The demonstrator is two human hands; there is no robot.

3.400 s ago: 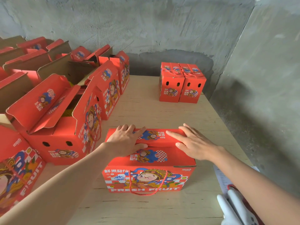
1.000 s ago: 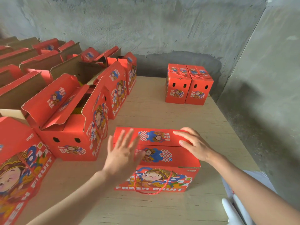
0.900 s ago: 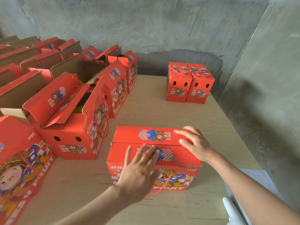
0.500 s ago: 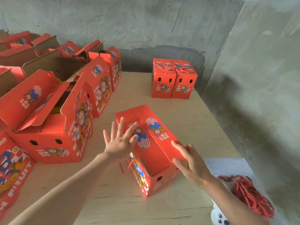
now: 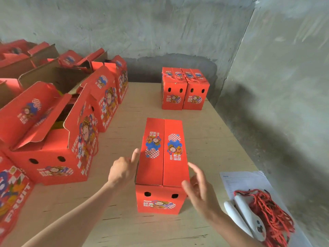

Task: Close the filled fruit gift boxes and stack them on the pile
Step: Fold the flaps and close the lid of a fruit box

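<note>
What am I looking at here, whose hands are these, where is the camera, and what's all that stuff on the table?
There is no machine. A person wears one camera on the head, and it looks down at their own bare hands. The left hand is at the left side of a closed red fruit gift box. The right hand, fingers spread, is by its near right corner. Neither plainly grips it. The box stands on a wooden table. At the far end stand two closed boxes side by side. On the left are open boxes, flaps up. Near right lie a paper sheet, a white tool and red cords.
</note>
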